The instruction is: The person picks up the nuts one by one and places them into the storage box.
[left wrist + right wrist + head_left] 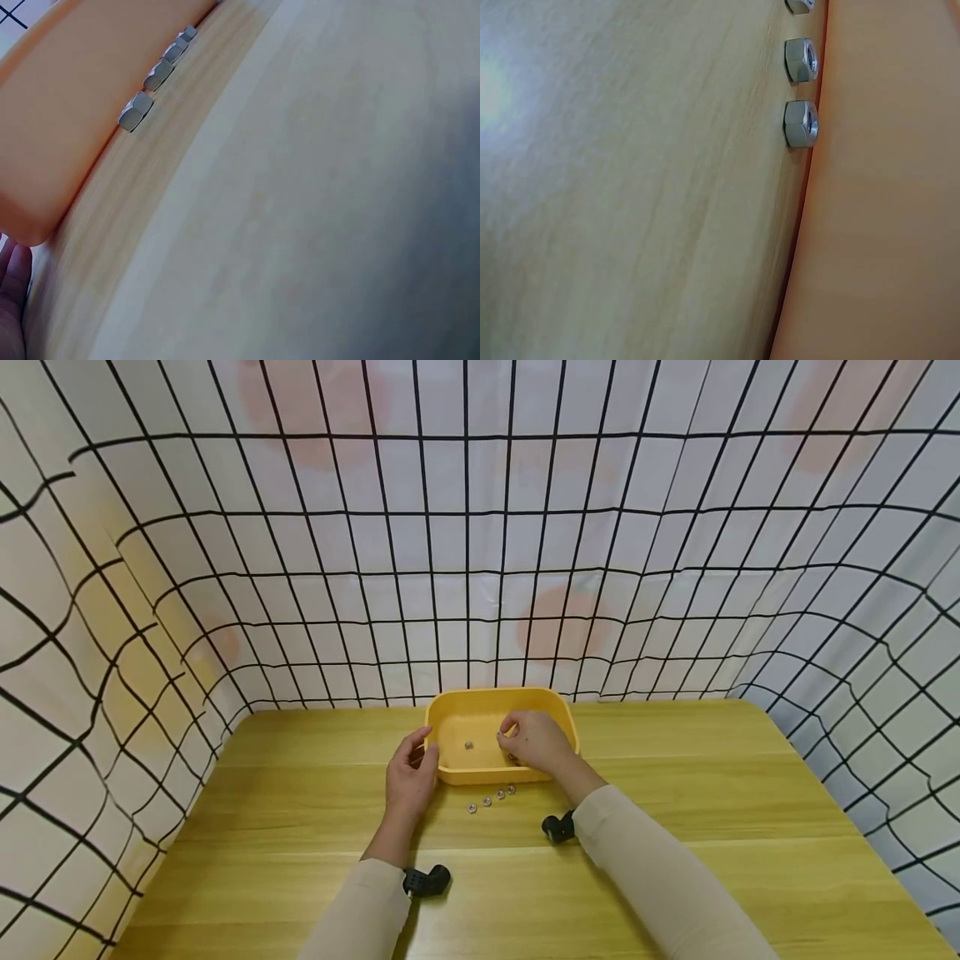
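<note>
Tabletop (675,877) bears one yellow tray (480,777). Left hand (408,781) of my two curves at its left end, fingers and thumb parted; my right hand (538,743) hangs inside, fingertips drawn together, whether pinching anything I can't tell. Four hex nuts (487,802) row in front; at least one more nut (468,745) lies within.

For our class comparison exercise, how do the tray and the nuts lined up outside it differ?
In the head view, the tray is yellow, the nuts silvery. The tray is far larger than each nut. The tray has rounded corners; the nuts have faceted sides and holes. Both rest on the wooden table.
</note>
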Motion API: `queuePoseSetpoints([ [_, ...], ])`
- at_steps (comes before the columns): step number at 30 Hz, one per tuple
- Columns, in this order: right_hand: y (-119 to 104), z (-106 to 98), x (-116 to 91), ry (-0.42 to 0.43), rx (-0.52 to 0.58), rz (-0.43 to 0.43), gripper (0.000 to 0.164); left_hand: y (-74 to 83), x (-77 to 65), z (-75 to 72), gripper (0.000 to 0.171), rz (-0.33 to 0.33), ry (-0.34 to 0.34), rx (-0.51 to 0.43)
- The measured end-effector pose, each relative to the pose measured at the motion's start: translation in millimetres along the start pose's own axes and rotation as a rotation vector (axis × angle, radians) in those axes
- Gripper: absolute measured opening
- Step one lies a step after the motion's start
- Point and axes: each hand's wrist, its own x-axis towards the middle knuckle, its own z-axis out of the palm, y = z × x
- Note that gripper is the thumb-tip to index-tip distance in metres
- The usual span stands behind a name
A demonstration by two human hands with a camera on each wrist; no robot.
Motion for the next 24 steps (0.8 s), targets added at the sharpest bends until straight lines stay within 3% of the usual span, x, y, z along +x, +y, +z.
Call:
queuePoseSetpoints([
  [24, 1.3, 0.3, 0.2, -0.02, 0.006, 0.004, 0.017, 0.2, -0.7, 0.0, 0.037, 0.003, -0.006, 0.004],
])
